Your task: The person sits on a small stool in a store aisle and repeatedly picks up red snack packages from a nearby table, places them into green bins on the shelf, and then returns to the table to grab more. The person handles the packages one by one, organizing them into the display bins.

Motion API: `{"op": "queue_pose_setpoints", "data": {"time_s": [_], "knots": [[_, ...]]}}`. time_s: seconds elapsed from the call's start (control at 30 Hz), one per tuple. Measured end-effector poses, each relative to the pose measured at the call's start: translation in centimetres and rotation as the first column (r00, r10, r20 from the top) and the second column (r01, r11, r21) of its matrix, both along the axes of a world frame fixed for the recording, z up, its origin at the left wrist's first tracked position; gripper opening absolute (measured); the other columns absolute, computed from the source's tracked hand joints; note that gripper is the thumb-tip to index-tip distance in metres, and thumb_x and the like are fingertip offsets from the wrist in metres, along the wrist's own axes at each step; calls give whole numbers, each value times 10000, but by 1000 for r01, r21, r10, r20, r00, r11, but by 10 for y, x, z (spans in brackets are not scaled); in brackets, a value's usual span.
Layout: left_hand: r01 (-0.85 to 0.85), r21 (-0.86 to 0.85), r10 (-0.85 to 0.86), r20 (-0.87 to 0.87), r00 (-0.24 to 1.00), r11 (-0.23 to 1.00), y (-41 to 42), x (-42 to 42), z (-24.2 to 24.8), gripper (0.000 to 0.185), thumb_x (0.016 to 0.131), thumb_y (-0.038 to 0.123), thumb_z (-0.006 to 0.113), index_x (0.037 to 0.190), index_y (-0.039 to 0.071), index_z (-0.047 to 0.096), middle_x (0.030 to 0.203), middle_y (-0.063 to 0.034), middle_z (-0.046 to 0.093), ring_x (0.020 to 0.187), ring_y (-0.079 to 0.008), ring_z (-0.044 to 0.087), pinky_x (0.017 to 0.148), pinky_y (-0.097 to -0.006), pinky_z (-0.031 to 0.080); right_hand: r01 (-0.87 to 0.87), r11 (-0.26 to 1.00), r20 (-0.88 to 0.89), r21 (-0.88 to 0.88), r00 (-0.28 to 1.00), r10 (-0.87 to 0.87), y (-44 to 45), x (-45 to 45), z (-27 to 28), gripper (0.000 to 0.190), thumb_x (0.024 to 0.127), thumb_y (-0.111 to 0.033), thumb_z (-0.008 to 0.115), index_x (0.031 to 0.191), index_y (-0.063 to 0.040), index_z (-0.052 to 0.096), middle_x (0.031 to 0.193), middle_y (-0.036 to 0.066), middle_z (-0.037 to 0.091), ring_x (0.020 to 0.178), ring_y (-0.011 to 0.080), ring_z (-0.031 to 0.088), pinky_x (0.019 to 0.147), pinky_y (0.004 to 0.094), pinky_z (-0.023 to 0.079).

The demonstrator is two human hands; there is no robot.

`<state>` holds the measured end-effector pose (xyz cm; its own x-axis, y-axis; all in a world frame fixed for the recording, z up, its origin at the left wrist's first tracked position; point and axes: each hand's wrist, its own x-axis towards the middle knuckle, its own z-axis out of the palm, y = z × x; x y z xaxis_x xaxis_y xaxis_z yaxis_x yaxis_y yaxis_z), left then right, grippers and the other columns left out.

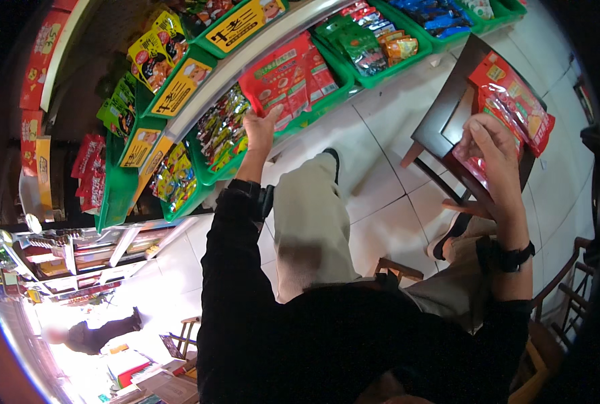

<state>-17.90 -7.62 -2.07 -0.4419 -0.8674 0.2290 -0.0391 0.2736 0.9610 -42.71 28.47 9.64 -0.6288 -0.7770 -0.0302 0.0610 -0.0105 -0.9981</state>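
Large red snack packets [292, 76] lie in a green plastic basket on the lower shelf edge. My left hand [262, 129] grips the near edge of one, its thumb on the printed face and the other fingers partly hidden. To the right, more red snack packets [519, 103] rest on a dark wooden stool [438, 113]. My right hand [494, 144] is over these packets with its fingers curled. Pinkish-red plastic shows under the fingertips; whether the hand pinches it cannot be seen.
Green baskets of small snack packets [224, 126] and green pouches [358, 48] line the shelf. Yellow signed bins [181, 88] stand above. My knee is close to the baskets. A wooden chair [565, 288] stands at right. A person [98, 333] is at far lower left.
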Motion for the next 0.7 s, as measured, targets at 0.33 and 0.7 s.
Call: {"op": "queue_pose_setpoints", "data": {"time_s": [0.33, 0.7], "knots": [[28, 344, 13, -118, 993, 939, -73, -24, -52, 467, 759, -15, 719, 1183, 12, 526, 1127, -110, 623, 958, -214, 626, 853, -357, 505, 67, 988, -151, 136, 987, -46, -1, -14, -9, 188, 953, -190, 506, 894, -27, 577, 759, 13, 547, 678, 97, 544, 615, 236, 455], [-372, 602, 456, 14, 890, 706, -107, -45, -109, 421, 771, -57, 490, 1168, 67, 554, 1156, -71, 605, 1053, -231, 570, 815, -374, 492, 148, 974, -202, 170, 973, -112, -5, -26, -19, 188, 971, -221, 507, 911, -65, 593, 732, -7, 542, 657, 78, 540, 590, 228, 457]]}}
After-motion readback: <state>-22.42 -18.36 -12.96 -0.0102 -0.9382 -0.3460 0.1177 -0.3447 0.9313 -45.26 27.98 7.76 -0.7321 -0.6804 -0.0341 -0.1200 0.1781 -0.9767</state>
